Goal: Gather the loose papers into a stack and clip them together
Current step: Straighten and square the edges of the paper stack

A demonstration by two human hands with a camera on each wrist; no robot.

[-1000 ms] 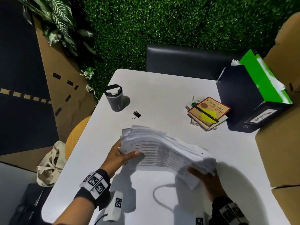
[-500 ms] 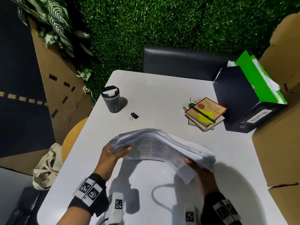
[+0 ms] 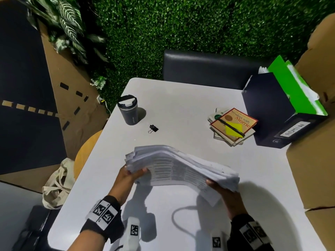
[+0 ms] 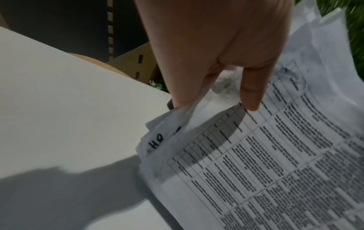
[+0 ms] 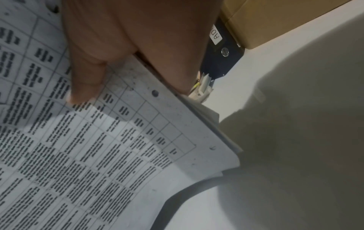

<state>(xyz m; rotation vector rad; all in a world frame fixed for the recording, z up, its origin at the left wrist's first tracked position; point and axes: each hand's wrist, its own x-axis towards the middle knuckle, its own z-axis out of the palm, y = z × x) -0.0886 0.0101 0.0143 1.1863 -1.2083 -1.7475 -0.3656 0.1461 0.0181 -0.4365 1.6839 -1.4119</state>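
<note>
Papers hang bowed in a thick stack above the white table, gripped at both ends. The left hand pinches one end, the right hand clamps the other. A black clip lies farther off, near a dark cup; books lie beside a binder.

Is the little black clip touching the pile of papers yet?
Apart. The head view shows the binder clip lying alone on the white table, bare tabletop between it and the paper stack.
</note>
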